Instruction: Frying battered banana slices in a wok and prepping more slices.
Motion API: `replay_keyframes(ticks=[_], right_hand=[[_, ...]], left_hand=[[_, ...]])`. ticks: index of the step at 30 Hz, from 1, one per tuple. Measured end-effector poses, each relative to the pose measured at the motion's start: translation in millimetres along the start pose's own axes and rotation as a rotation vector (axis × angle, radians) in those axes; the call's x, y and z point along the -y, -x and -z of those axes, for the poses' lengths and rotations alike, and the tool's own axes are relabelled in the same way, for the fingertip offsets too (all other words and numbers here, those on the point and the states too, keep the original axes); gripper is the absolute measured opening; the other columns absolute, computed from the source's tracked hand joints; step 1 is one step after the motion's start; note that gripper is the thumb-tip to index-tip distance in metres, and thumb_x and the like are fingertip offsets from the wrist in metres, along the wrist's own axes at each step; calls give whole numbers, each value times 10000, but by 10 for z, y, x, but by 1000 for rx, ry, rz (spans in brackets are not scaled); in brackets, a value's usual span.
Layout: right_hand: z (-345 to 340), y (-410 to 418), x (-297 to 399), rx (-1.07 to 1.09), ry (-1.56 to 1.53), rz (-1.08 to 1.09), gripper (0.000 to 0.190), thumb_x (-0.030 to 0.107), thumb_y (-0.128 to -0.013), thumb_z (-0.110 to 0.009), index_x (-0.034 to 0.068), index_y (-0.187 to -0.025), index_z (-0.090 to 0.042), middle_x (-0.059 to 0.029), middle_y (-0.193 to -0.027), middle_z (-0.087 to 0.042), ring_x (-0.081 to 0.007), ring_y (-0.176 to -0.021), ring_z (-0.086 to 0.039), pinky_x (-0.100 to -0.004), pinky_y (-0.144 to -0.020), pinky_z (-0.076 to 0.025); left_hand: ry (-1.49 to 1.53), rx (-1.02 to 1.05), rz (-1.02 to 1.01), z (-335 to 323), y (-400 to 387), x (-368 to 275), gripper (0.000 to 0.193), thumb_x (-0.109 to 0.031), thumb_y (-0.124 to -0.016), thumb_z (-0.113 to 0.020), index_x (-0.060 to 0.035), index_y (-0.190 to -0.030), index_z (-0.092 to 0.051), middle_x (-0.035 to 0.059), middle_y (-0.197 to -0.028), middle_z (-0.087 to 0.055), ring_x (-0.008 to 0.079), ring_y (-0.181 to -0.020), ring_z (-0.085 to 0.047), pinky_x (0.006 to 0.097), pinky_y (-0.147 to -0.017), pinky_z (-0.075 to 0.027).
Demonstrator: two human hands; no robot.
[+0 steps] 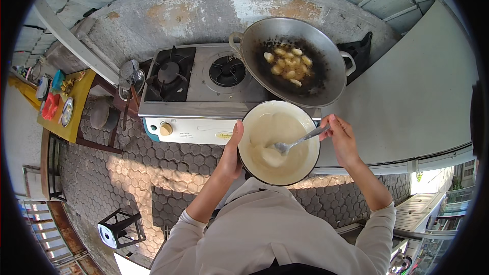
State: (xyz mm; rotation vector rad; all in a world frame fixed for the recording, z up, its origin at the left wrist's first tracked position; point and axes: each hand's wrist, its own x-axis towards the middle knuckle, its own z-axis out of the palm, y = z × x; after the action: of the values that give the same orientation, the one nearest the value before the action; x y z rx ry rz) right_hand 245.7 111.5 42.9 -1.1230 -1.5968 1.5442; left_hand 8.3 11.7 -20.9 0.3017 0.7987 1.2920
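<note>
My left hand grips the left side of an enamel bowl with a dark rim, its thumb up along the edge. Pale, thick batter fills part of it. Between the fingers of my right hand is the handle of a metal spoon, its head dipped into the batter beside a coated lump. Just beyond the bowl, a large two-handled wok sits over the right part of the stove, with several pale golden pieces in dark oil.
The gas stove has a bare left burner and a middle ring. Left of it are a skimmer and a yellow-topped table. A white surface lies to the right. A stool stands on the paved floor.
</note>
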Motion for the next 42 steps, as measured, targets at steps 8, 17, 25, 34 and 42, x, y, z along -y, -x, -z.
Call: replay_keyframes(ticks=[8, 17, 25, 34, 42], right_hand=[[-4, 61, 37, -19, -264, -129, 313, 329, -943, -430, 87, -803, -570, 14, -748, -538, -74, -669, -495, -231, -688, -397], [102, 70, 500, -164, -387, 118, 235, 296, -933, -469, 103, -840, -564, 26, -814, -514, -77, -682, -482, -233, -677, -393], [180, 32, 826, -228, -436, 401, 224, 287, -943, -450, 100, -881, -556, 23, -847, -514, -70, -686, -467, -237, -689, -369], [181, -8, 503, -261, -375, 225, 245, 322, -932, -467, 103, -862, -554, 28, -845, -528, -66, -689, -506, -226, -703, -365], [437, -303, 547, -448, -357, 268, 258, 322, -934, -462, 96, -884, -574, 19, -734, -569, -43, -691, -496, -206, -610, -303]], left_hand=[[-15, -27, -22, 22, 15, -10, 675, -591, -874, -377, -109, -1342, -317, 78, -1331, -387, 197, -1250, -343, 349, -1017, -289], [-59, -31, -43, -58, 12, -111, 706, -610, -870, -352, -100, -1354, -301, 85, -1341, -381, 203, -1248, -353, 349, -1007, -311], [-92, -18, -69, -135, -17, -183, 701, -626, -870, -314, -95, -1325, -364, 99, -1301, -440, 216, -1208, -422, 354, -967, -369], [-69, -5, -97, -197, -82, -274, 717, -626, -859, -355, -78, -1320, -372, 91, -1309, -438, 211, -1215, -408, 363, -996, -328], [-32, 52, -83, -152, -147, -253, 700, -609, -876, -330, -64, -1310, -384, 90, -1302, -447, 211, -1206, -418, 355, -987, -344]])
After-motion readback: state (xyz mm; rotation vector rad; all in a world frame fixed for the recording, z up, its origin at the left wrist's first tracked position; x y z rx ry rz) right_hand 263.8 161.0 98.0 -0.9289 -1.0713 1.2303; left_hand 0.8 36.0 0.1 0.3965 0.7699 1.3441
